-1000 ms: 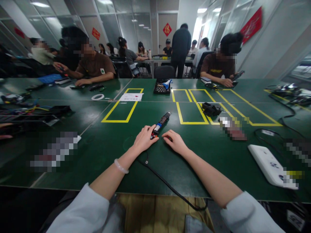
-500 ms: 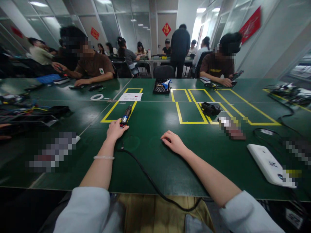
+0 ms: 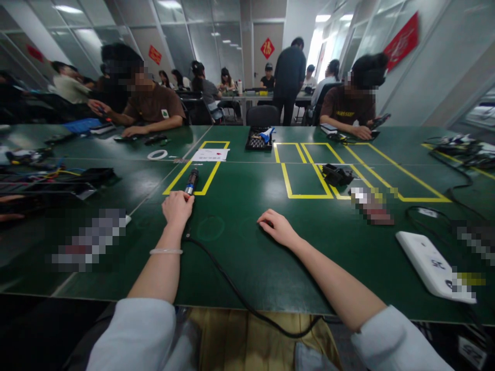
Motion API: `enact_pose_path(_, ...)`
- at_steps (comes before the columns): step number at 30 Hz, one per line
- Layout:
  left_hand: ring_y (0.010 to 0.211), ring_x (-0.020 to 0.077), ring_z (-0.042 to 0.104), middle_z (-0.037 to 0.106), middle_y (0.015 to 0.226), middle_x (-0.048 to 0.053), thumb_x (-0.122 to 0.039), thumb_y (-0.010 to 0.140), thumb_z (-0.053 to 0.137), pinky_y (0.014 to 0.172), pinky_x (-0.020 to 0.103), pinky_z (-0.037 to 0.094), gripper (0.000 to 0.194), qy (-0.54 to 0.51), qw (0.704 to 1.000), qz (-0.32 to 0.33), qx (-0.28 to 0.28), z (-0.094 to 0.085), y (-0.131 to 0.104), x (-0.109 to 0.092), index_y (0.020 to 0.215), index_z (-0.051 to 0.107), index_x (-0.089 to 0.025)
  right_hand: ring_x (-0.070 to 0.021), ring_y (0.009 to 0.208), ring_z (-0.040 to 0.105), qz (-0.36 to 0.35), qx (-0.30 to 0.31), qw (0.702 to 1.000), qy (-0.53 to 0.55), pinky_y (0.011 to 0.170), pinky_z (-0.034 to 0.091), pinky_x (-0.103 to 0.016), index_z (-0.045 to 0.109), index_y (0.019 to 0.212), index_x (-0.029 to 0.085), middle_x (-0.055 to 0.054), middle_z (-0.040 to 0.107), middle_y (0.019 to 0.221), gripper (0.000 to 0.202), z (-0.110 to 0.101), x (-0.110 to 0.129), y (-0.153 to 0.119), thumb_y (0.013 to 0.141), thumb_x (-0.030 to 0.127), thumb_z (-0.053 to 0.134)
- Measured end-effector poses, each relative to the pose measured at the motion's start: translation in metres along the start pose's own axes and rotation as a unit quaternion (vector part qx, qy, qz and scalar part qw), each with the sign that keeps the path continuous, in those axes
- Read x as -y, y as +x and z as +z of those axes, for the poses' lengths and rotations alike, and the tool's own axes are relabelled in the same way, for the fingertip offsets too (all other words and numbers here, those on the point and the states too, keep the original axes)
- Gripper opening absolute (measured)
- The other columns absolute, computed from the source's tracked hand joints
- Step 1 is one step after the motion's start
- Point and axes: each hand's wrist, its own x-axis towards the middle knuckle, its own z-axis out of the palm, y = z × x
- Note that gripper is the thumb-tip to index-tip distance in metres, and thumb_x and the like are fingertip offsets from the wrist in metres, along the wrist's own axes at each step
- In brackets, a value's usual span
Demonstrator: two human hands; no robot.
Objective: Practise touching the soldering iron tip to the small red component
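My left hand (image 3: 178,208) is closed round the near end of a black-and-blue cylindrical tool (image 3: 191,181). The tool's dark far end points away from me, inside a yellow tape outline (image 3: 213,179). My fingers hide its near part. A black cable (image 3: 222,273) runs from beside this hand across the green table (image 3: 232,257) and over the front edge. My right hand (image 3: 276,226) rests on the tabletop with its fingers curled in, and nothing shows in them.
A printed sheet (image 3: 211,154) lies beyond the tool, beside a white ring (image 3: 157,154). Farther back stands a black tray (image 3: 253,141). To the right are a black device (image 3: 337,175) and a white power bank (image 3: 429,265). Wired parts (image 3: 88,178) lie left. Two co-workers sit opposite.
The tool has shifted left and swung from a rightward slant to point more straight ahead. My left hand has turned and now covers more of its near end. My right hand stays put.
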Motion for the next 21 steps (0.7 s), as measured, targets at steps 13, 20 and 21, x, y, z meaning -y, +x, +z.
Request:
enact_pose_path(13,0.090,0.0177,0.062,0.068,0.103,0.007,-0.041,0.087,0.055,0.081,0.030,0.048,0.034,-0.397,0.820,0.278,0.306,0.011,-0.072,-0.111,0.110,0.067,-0.018,-0.0144,0.080,0.057,-0.002,0.011,1.000,0.018,0.073,0.045,-0.026,0.058,0.116,0.020,-0.003,0.062,0.094,0.030,0.005,0.001,0.000,0.086,0.018,0.060)
enact_pose_path(20,0.091,0.0164,0.062,0.064,0.100,0.007,-0.036,0.085,0.060,0.083,0.030,0.048,0.053,-0.479,0.738,0.246,0.406,0.019,-0.085,-0.118,0.133,0.049,-0.016,-0.0150,0.081,0.057,-0.031,0.019,0.999,-0.003,0.074,0.044,-0.026,0.061,0.103,0.019,-0.004,0.063,0.095,0.018,0.008,0.002,0.002,0.085,0.018,0.059)
enact_pose_path(21,0.091,0.0162,0.062,0.064,0.100,0.006,-0.036,0.086,0.060,0.083,0.030,0.048,0.053,-0.481,0.737,0.244,0.407,0.019,-0.085,-0.118,0.133,0.048,-0.016,-0.0147,0.078,0.057,-0.025,0.018,1.000,-0.005,0.073,0.044,-0.026,0.061,0.101,0.019,-0.003,0.064,0.093,0.016,0.008,0.002,0.002,0.086,0.018,0.059)
